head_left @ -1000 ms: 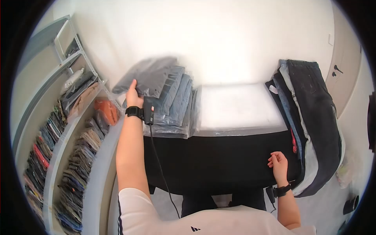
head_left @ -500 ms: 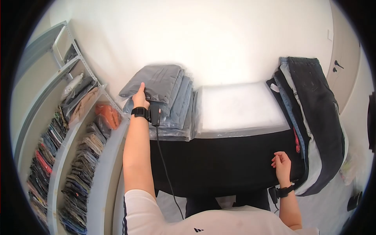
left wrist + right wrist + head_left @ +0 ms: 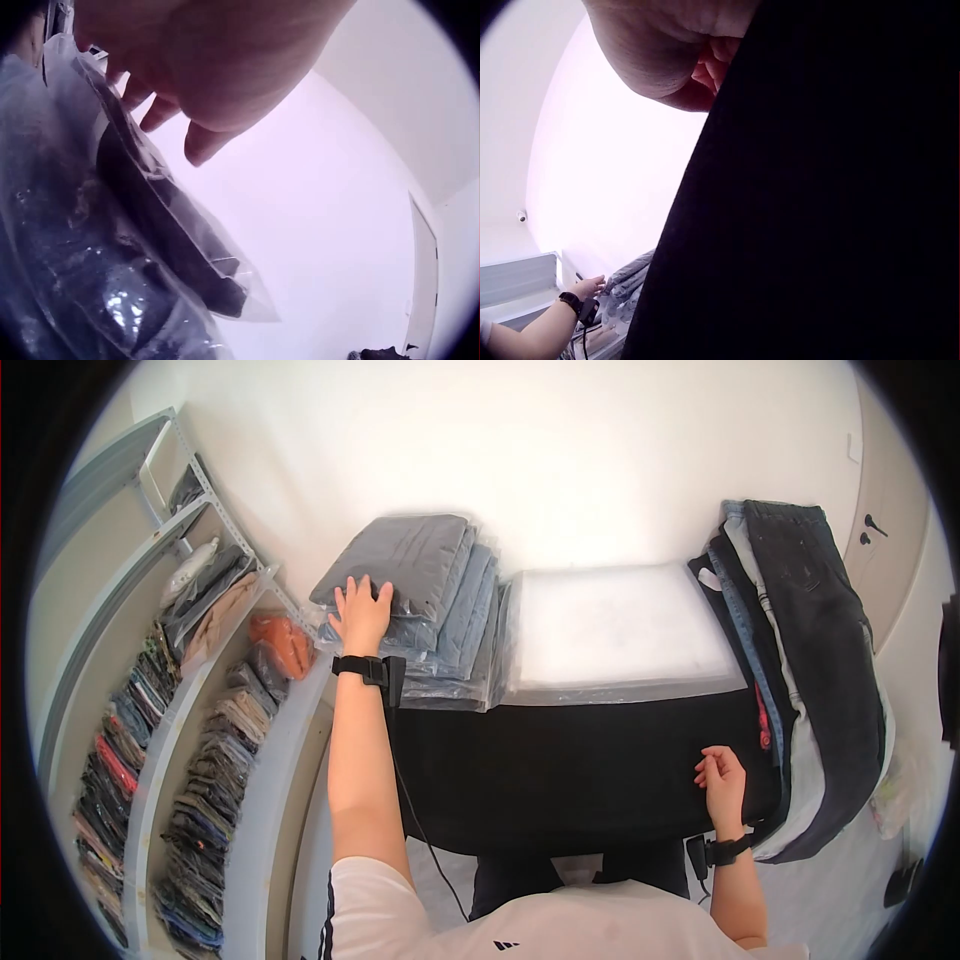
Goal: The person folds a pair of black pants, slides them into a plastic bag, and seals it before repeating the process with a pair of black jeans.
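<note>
So, from my end of the feed: the left hand [image 3: 360,615] lies flat on the bagged grey garment [image 3: 400,565], fingers spread and straight, pressing its near edge rather than gripping it. That garment sits on top of the stack of bagged jeans [image 3: 462,630] at the far left corner of the black tabletop [image 3: 560,760], right beside the shelving [image 3: 200,690]. In the left wrist view the fingertips [image 3: 201,150] touch the clear bag's plastic.

The right hand [image 3: 722,778] rests on the tabletop's near right edge with fingers loosely curled, holding nothing.

As I judge it, several pieces are already bagged and stacked. A pile of loose jeans [image 3: 800,660] on the right remains unbagged (a fair heap), and a sheaf of clear bags [image 3: 620,630] lies between the two piles.
</note>
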Motion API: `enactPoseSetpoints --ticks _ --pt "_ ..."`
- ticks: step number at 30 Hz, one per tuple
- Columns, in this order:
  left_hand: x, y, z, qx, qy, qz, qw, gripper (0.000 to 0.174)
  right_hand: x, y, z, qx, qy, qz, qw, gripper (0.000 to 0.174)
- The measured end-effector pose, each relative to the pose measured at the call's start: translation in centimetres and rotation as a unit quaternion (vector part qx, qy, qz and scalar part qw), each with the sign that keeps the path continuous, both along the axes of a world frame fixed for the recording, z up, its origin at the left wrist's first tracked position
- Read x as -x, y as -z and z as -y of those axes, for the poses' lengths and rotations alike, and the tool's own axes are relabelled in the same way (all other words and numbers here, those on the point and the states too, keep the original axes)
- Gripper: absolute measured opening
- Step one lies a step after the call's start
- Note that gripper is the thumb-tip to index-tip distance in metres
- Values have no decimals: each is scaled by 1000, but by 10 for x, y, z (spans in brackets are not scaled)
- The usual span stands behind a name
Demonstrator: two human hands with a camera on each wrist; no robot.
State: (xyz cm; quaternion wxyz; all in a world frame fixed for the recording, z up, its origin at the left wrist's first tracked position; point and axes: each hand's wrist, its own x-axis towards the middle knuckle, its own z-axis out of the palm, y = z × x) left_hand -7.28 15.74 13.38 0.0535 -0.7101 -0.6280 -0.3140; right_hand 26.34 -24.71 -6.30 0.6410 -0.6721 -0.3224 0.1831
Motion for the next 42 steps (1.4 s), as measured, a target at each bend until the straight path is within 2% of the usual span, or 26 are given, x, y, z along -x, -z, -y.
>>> enactPoseSetpoints --ticks 1,3,4,6,7,9,12,15,16,17,19,21,22,23,24,25,27,28,30,31,33,34,36,37,39,42 --pt "0 3 -2 0 0 -1 1000 55 0 0 0 0 0 -1 1000 11" --pt "-3 7 -5 -206 -4 27 978 43 0 2 1 0 4 1 1000 12" --pt "-2 6 -5 -202 4 28 979 43 0 2 1 4 12 0 1000 12" --pt "-7 2 4 -293 170 87 937 26 2 2 0 -14 4 -20 1000 12" --pt "-21 -2 26 -345 196 117 910 11 2 3 0 -16 9 -29 999 12" --pt "-42 8 53 -325 231 137 907 11 1 3 1 -11 11 -1 1000 12" --pt "-76 40 98 -252 271 184 911 9 1 3 2 -13 0 -17 1000 12" --pt "-100 97 121 -109 338 235 905 7 -10 5 5 -25 -63 -69 995 13" --pt "-108 114 133 -6 352 295 888 11 -13 0 7 -20 -49 -70 996 13" --pt "-111 125 144 152 335 313 876 18 -19 -6 7 -3 -80 -139 987 15" --pt "-116 140 164 348 333 295 825 29 -38 -30 11 70 -115 -233 963 22" --pt "-121 149 177 440 328 256 796 32 -63 -53 9 77 -99 -224 966 21" --pt "-119 158 177 444 329 255 793 32 -74 -66 6 56 -89 -216 971 24" --pt "-118 168 173 502 344 271 746 31 -87 -79 2 42 -73 -199 976 27" --pt "-118 174 173 554 358 288 694 32 -101 -88 -5 21 -46 -187 981 38" --pt "-118 176 176 552 361 293 692 32 -120 -94 -14 -15 -38 -186 982 50" --pt "-117 178 180 538 338 322 702 31 -147 -105 -28 -87 33 -230 969 46" --pt "-116 179 180 534 339 314 708 29 -159 -106 -36 -89 32 -227 969 46" --pt "-117 178 182 527 340 308 715 28 -184 -100 -52 -141 157 -266 941 43" --pt "-117 177 183 523 339 299 722 28 -205 -88 -58 -144 153 -262 942 43" --pt "-116 176 183 517 345 307 721 27 -249 -64 -64 -138 142 -347 917 41" --pt "-116 177 183 520 343 307 720 27 -254 -63 -67 -140 137 -344 918 41" --pt "-117 175 183 525 341 308 716 26 -260 -61 -68 -152 177 -356 905 20" --pt "-116 176 183 524 340 310 717 26 -263 -63 -67 -151 175 -354 906 20" --pt "-116 177 182 525 341 307 717 26 -266 -66 -62 -180 203 -302 914 10" --pt "-117 175 183 522 340 305 720 27 -266 -104 -43 -188 231 -231 926 8"
